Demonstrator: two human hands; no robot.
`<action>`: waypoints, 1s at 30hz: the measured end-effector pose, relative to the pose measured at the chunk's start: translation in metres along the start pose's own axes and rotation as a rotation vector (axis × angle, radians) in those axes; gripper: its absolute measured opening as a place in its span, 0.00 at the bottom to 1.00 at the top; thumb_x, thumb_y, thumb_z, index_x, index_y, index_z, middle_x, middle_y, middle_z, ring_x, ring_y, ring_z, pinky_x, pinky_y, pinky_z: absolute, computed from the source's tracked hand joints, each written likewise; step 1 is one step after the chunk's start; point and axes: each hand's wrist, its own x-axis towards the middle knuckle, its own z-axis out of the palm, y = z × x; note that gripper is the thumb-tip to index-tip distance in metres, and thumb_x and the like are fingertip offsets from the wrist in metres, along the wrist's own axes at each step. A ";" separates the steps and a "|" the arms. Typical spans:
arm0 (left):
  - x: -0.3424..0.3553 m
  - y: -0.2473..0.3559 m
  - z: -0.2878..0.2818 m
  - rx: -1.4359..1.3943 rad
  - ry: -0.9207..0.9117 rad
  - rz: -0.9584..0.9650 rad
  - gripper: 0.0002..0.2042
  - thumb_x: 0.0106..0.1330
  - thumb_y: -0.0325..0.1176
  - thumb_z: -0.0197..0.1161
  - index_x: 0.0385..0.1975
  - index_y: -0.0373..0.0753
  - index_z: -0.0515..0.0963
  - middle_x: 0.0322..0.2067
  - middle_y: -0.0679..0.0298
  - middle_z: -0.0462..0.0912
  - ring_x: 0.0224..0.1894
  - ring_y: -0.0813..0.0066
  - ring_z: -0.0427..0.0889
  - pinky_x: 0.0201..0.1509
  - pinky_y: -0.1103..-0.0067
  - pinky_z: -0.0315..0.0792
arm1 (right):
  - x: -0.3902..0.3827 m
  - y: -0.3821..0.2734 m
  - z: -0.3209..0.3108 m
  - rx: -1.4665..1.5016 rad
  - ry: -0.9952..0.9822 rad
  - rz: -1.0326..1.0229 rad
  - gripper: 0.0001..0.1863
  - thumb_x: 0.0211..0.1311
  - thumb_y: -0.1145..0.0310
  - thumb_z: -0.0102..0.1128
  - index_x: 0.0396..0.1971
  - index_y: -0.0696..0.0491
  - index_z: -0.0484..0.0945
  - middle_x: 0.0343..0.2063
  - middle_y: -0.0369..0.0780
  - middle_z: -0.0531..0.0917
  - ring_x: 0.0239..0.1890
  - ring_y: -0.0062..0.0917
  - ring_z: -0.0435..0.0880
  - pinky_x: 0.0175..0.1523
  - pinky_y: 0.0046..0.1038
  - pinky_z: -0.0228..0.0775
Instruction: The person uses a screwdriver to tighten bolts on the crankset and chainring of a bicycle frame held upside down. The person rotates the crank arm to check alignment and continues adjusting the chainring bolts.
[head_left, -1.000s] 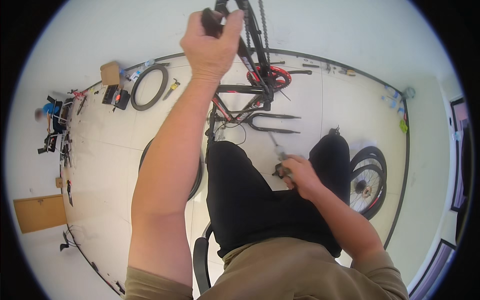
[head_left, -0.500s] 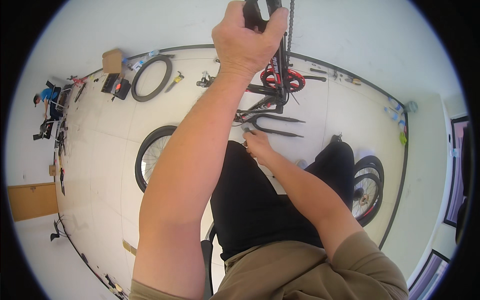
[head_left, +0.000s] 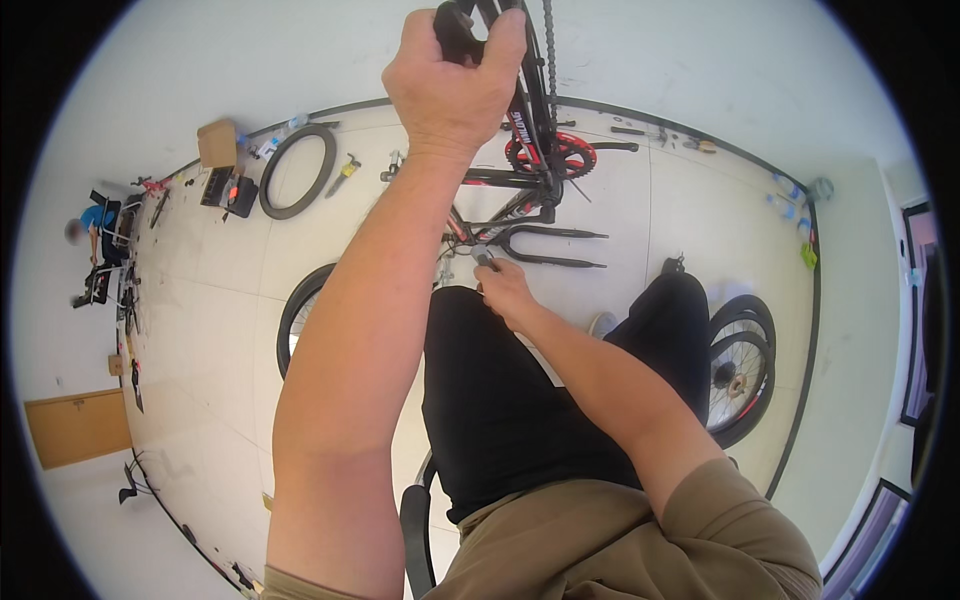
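Tubular black bicycle frame (head_left: pixel 523 135), toothed red chainring (head_left: pixel 576 148), left hand (head_left: pixel 448 85) gripping the frame, right hand (head_left: pixel 508 291) clenched on grey tool (head_left: pixel 482 256)

Top edge crops the bike frame (head_left: pixel 523 128) and chain (head_left: pixel 551 60); most of the left hand (head_left: pixel 445 95)'s fingers are out of sight behind the black part it grips. Tool (head_left: pixel 482 257) in the right hand (head_left: pixel 507 292) is mostly covered, only a grey end showing, type unclear; left forearm (head_left: pixel 340 360) blocks the wheel (head_left: pixel 284 325)'s right side, right forearm (head_left: pixel 590 375) part of a shoe (head_left: pixel 602 323). Other person (head_left: pixel 97 217), far left: too small and blurred to read.
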 end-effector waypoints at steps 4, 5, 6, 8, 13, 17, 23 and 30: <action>0.005 -0.005 -0.001 0.063 0.000 0.012 0.19 0.52 0.45 0.74 0.26 0.36 0.74 0.16 0.69 0.77 0.18 0.83 0.73 0.26 0.83 0.71 | -0.010 -0.012 -0.001 0.117 -0.038 0.067 0.14 0.57 0.63 0.57 0.34 0.61 0.78 0.25 0.40 0.77 0.26 0.25 0.73 0.32 0.31 0.64; 0.001 -0.003 -0.003 0.060 -0.028 -0.024 0.19 0.57 0.47 0.73 0.30 0.35 0.77 0.22 0.70 0.79 0.25 0.83 0.73 0.32 0.83 0.71 | -0.012 -0.012 -0.001 0.142 -0.049 0.063 0.14 0.57 0.64 0.58 0.33 0.60 0.78 0.24 0.39 0.77 0.25 0.23 0.71 0.30 0.30 0.63; 0.001 -0.003 -0.004 0.067 -0.029 -0.020 0.19 0.57 0.47 0.73 0.30 0.35 0.77 0.23 0.70 0.79 0.25 0.83 0.73 0.32 0.83 0.71 | -0.014 -0.013 0.000 0.167 -0.060 0.058 0.13 0.57 0.64 0.58 0.33 0.60 0.78 0.23 0.38 0.76 0.23 0.22 0.70 0.28 0.29 0.61; 0.002 -0.005 -0.005 0.077 -0.030 -0.014 0.20 0.57 0.47 0.73 0.31 0.35 0.77 0.23 0.70 0.79 0.26 0.83 0.73 0.32 0.83 0.70 | -0.015 -0.014 -0.002 0.196 -0.086 0.037 0.11 0.57 0.65 0.58 0.34 0.58 0.78 0.23 0.36 0.75 0.21 0.19 0.69 0.24 0.26 0.58; 0.002 -0.005 -0.005 0.069 -0.058 -0.050 0.20 0.58 0.47 0.73 0.32 0.34 0.76 0.23 0.69 0.77 0.26 0.83 0.72 0.32 0.83 0.70 | -0.024 -0.021 -0.007 0.284 -0.147 -0.014 0.10 0.58 0.67 0.60 0.37 0.56 0.76 0.24 0.35 0.74 0.18 0.16 0.68 0.19 0.21 0.54; 0.003 -0.007 -0.006 0.078 -0.059 -0.052 0.20 0.58 0.46 0.72 0.31 0.34 0.76 0.23 0.70 0.76 0.26 0.83 0.72 0.32 0.83 0.69 | -0.040 -0.035 -0.011 0.383 -0.171 -0.065 0.10 0.59 0.68 0.60 0.40 0.55 0.77 0.25 0.34 0.74 0.19 0.15 0.68 0.20 0.20 0.54; 0.003 -0.006 -0.006 0.065 -0.059 -0.049 0.19 0.59 0.46 0.72 0.31 0.34 0.75 0.23 0.70 0.76 0.26 0.83 0.71 0.32 0.83 0.69 | -0.061 -0.053 -0.019 0.460 -0.120 -0.078 0.14 0.61 0.69 0.60 0.46 0.54 0.78 0.26 0.33 0.74 0.21 0.14 0.67 0.22 0.18 0.55; 0.004 -0.007 -0.005 0.046 -0.022 -0.039 0.18 0.55 0.44 0.74 0.28 0.36 0.74 0.20 0.69 0.77 0.22 0.84 0.72 0.29 0.84 0.70 | -0.079 -0.063 -0.035 0.525 -0.078 -0.127 0.17 0.61 0.69 0.61 0.50 0.53 0.77 0.27 0.33 0.76 0.21 0.14 0.67 0.23 0.18 0.56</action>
